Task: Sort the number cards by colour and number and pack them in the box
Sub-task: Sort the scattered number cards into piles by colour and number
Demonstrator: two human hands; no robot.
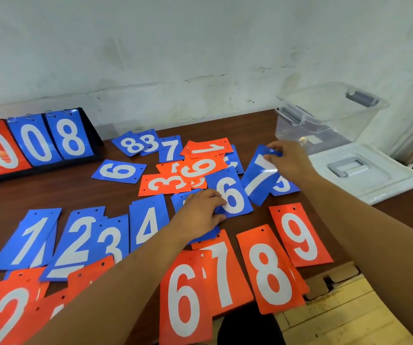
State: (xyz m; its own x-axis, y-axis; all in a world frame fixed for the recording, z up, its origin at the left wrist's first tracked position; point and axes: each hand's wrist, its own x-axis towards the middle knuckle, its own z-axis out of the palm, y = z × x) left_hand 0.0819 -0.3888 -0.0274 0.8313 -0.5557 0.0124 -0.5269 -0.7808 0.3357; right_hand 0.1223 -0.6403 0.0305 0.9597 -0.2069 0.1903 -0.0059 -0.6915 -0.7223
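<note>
My right hand (289,161) pinches a blue 7 card (259,178) by its top edge, tilted up off the table (51,192); my left hand (200,212) presses loose fingers on the blue 6 card (234,195) (thin, glossy, likely slippery: grip the edges). The box (325,115) stands beyond.

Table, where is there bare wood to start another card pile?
The widest bare wood lies between the scoreboard and the blue 1 card. A smaller strip sits behind the orange 1 card, beside the clear box. The middle heap is crowded.
</note>
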